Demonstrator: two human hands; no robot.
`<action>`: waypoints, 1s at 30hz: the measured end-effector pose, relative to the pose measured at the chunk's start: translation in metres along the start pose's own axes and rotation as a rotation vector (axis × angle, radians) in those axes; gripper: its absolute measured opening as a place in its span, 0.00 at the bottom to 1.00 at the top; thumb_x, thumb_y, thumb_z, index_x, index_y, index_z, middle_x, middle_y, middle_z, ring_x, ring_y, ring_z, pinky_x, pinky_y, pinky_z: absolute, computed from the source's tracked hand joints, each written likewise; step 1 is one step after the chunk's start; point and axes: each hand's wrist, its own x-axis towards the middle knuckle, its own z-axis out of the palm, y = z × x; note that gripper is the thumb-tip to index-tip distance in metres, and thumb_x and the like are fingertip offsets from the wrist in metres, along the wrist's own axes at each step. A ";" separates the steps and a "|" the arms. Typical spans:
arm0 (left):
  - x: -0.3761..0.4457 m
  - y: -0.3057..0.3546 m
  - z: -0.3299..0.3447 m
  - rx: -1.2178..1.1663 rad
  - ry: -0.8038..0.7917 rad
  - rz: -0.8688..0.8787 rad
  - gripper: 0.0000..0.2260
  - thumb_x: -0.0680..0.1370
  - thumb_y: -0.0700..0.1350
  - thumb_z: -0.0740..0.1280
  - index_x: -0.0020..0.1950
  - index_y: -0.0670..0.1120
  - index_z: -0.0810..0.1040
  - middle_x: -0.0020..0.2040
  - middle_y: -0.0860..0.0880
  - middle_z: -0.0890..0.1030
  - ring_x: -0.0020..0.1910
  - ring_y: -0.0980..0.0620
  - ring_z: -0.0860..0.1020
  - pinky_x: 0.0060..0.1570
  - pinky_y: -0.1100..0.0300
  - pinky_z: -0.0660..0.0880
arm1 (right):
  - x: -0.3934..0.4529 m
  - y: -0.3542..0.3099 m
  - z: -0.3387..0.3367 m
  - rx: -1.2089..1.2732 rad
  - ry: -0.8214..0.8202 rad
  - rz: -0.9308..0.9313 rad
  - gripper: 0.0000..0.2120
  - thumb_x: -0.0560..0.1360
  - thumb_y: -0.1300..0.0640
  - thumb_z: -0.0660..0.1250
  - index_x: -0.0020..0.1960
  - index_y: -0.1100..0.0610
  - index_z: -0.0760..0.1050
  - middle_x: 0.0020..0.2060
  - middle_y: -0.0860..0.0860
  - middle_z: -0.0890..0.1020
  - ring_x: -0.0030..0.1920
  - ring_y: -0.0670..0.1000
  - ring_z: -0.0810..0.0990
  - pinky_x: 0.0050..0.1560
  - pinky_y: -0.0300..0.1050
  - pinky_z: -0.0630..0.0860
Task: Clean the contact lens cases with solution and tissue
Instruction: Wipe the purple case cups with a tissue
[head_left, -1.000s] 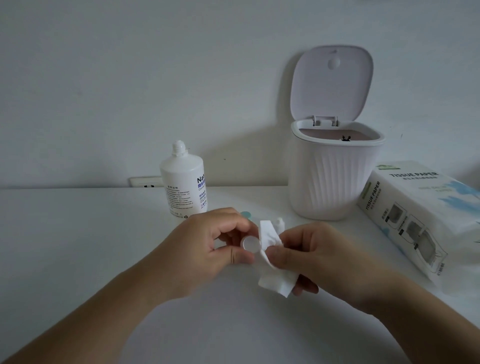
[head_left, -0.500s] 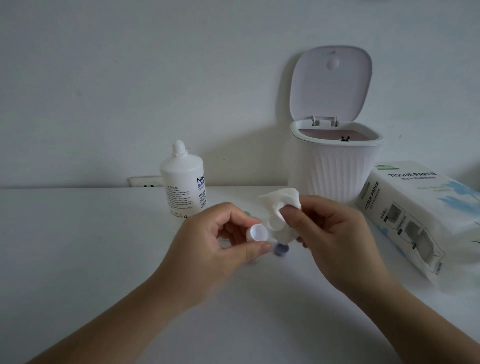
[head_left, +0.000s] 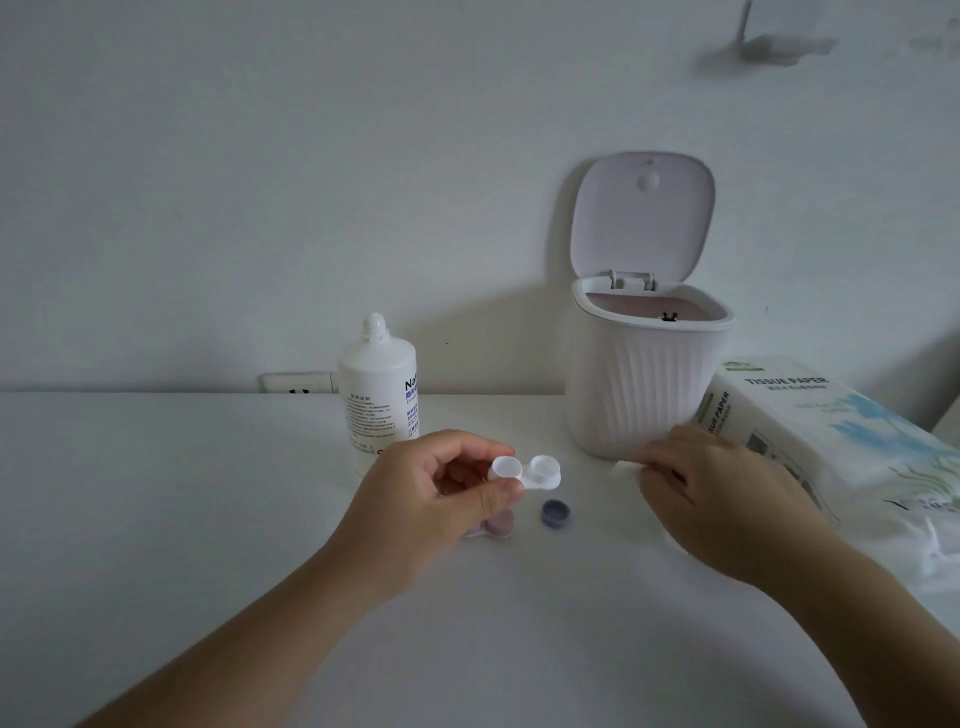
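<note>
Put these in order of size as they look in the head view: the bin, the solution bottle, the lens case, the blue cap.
1. bin, largest, lid open.
2. solution bottle.
3. lens case, held in the left hand.
4. blue cap, smallest, on the table.

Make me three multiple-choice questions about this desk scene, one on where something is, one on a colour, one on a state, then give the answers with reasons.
1. Where does the solution bottle stand?
A. left of the bin
B. right of the tissue pack
C. inside the bin

2. What colour is the loose cap nearest the lens case?
A. red
B. yellow
C. blue-grey

3. The bin's lid is:
A. open
B. closed
C. missing

Answers: A, the bottle stands at the wall left of the bin; C, the cap looks blue-grey; A, the lid stands raised on its hinge.
</note>
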 end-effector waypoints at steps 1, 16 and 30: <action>0.000 -0.001 0.000 -0.003 -0.007 -0.001 0.05 0.75 0.39 0.76 0.49 0.46 0.84 0.39 0.40 0.86 0.32 0.54 0.82 0.28 0.70 0.72 | -0.003 0.002 -0.001 -0.073 -0.071 0.011 0.22 0.76 0.39 0.48 0.51 0.43 0.79 0.43 0.40 0.76 0.42 0.46 0.79 0.42 0.47 0.80; 0.002 0.004 -0.005 -0.061 0.035 -0.088 0.07 0.75 0.38 0.75 0.53 0.44 0.85 0.34 0.42 0.81 0.34 0.44 0.86 0.23 0.72 0.70 | 0.030 -0.046 -0.015 0.803 -0.326 -0.167 0.19 0.66 0.38 0.72 0.56 0.36 0.80 0.45 0.36 0.85 0.44 0.41 0.85 0.46 0.28 0.77; 0.005 -0.004 -0.010 0.529 0.379 0.479 0.07 0.73 0.47 0.78 0.49 0.49 0.84 0.37 0.55 0.81 0.32 0.53 0.77 0.36 0.72 0.70 | 0.022 -0.047 0.015 1.145 -0.266 -0.004 0.13 0.70 0.57 0.74 0.54 0.54 0.84 0.40 0.52 0.88 0.40 0.52 0.86 0.48 0.44 0.82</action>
